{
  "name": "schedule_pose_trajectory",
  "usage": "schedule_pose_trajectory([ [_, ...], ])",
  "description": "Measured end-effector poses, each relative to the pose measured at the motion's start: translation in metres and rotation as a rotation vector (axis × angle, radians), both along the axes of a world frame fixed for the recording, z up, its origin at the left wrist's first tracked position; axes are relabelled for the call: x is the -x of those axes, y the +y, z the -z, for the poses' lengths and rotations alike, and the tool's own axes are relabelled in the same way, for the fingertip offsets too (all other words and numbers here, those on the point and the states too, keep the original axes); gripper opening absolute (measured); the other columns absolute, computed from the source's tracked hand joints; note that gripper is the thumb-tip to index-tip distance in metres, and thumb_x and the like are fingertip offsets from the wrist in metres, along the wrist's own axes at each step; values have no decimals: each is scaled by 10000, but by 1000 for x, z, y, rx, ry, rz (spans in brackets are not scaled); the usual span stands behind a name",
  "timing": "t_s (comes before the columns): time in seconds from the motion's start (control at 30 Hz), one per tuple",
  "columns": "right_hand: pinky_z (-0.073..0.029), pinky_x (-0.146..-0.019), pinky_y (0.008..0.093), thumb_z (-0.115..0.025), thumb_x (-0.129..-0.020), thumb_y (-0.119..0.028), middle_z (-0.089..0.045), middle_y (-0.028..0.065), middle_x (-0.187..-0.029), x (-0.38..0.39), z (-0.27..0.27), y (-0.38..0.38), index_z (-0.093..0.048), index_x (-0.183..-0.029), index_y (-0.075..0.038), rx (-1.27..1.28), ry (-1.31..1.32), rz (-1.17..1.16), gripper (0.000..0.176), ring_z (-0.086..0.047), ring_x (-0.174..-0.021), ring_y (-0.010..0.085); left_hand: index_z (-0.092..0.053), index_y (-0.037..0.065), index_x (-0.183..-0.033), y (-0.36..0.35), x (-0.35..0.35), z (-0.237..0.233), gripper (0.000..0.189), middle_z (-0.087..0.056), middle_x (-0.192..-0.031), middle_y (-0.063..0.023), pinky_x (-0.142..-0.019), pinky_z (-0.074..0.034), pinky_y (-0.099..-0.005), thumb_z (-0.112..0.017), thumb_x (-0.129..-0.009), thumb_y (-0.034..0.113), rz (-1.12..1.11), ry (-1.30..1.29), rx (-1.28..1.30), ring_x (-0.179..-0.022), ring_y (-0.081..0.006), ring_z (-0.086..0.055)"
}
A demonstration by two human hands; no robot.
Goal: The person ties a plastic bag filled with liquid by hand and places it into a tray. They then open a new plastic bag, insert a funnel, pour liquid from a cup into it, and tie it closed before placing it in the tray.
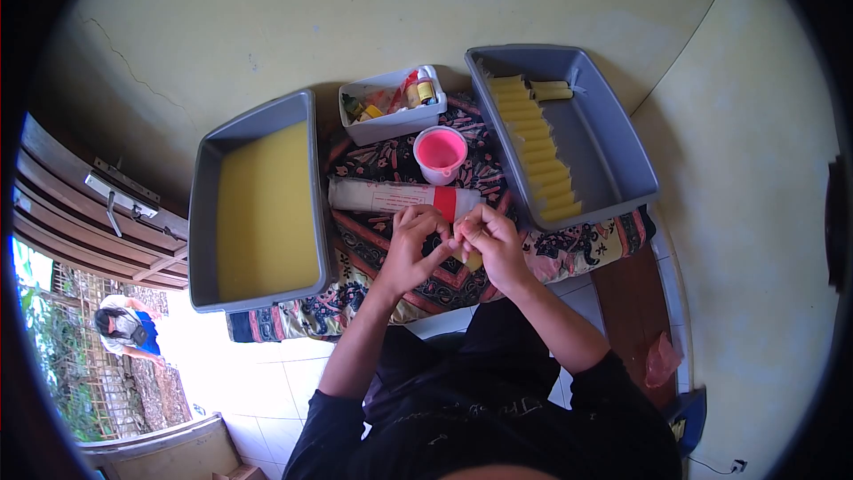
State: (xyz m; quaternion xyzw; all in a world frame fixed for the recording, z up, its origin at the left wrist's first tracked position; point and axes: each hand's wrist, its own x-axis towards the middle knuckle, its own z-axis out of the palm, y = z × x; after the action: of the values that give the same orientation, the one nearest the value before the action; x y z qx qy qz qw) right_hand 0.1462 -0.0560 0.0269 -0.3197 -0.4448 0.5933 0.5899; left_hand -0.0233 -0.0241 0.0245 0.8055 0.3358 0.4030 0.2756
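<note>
My left hand (414, 247) and my right hand (493, 244) meet over the front of the cloth-covered table, fingertips pinched together. Below my right fingers hangs a plastic tube bag of yellow liquid (474, 261); its upper end is hidden in the pinch of both hands. Just beyond them lies a white plastic packet with a red band (382, 196). On the left stands a grey tub of yellow liquid (269, 213). In the grey tub on the right (613, 156), filled yellow tubes (544, 160) lie in a row, with a few more beside them.
Behind the packet stand a pink-lined white pail (441, 156) and a light grey box (391, 129) of bottles and packets. A patterned cloth (364, 258) covers the table. Outside the doorway at left, a person (129, 324) bends forward. A pink plastic bag (661, 361) lies at lower right.
</note>
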Motion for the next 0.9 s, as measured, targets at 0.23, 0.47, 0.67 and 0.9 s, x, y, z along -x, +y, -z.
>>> schedule_pose_trajectory([
  [0.23,-443,-600,223,-534,-948,-88,-597,72,-789,-3,5,0,-533,-840,-13,12,-110,-25,131,-555,-640,95,-575,27,-831,-1,-6,31,167,-618,-992,-134,-933,-375,-399,-700,-777,124,62,-284,271,-1042,-278,-555],
  [0.47,-452,-586,219,-537,-950,-82,-597,60,-734,-5,0,0,-531,-829,-9,7,-122,10,142,-548,-623,81,-662,32,-857,0,-11,25,150,-666,-905,-81,-919,-390,-395,-726,-751,116,23,-291,257,-1028,-265,-563],
  [0.67,-448,-527,207,-543,-937,-66,-592,63,-749,-7,-11,0,-536,-823,-15,8,-88,59,125,-542,-605,78,-715,41,-850,2,-9,20,150,-675,-879,-50,-933,-359,-402,-727,-728,128,16,-175,97,-1078,-256,-525],
  [0.9,-454,-527,212,-547,-935,-64,-586,51,-728,-10,-26,-1,-545,-822,-13,-25,-83,74,125,-544,-593,83,-723,45,-873,2,-9,24,152,-676,-899,-58,-958,-338,-393,-723,-742,121,79,-188,126,-1107,-255,-516],
])
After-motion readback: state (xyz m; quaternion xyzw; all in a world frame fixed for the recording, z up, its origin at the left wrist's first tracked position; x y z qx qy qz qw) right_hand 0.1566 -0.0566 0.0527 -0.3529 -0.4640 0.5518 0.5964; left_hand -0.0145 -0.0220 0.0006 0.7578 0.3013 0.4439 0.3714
